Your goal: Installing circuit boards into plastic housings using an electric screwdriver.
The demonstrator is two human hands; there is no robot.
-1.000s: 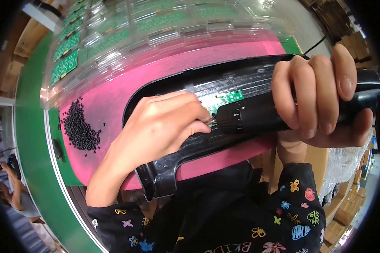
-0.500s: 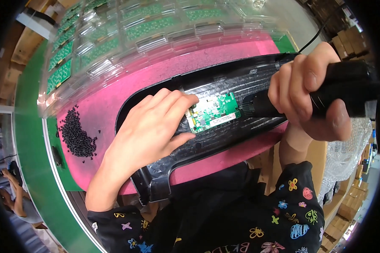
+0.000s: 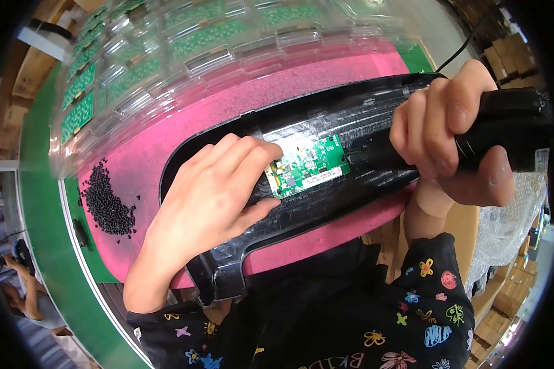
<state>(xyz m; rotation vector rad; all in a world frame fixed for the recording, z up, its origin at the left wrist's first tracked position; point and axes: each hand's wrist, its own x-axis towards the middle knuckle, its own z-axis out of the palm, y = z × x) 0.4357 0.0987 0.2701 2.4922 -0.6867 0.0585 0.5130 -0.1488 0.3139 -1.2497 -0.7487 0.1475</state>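
A green circuit board (image 3: 311,167) with a white label strip lies inside a long black plastic shell (image 3: 369,117). My left hand (image 3: 218,187) spans the board's left end, thumb on the near corner and fingertips on the far one, pinching it. Wrapped in my right hand (image 3: 440,126) is a black electric screwdriver (image 3: 514,114), held nearly level. Its dark nose points left and meets the board's right edge; the bit itself is too dark to make out, and so is any screw under it.
The shell rests on a pink mat (image 3: 144,144) over a green tabletop (image 3: 49,209). Small black screws (image 3: 108,203) are heaped at left. Clear plastic trays (image 3: 206,61) of circuit boards stand behind. Bubble wrap (image 3: 501,215) lies at right; another person (image 3: 28,289) is far left.
The shell, the board and the surroundings sit slightly farther left in view. The screwdriver's nose has come a little nearer the board's right edge. Both hands keep their grip.
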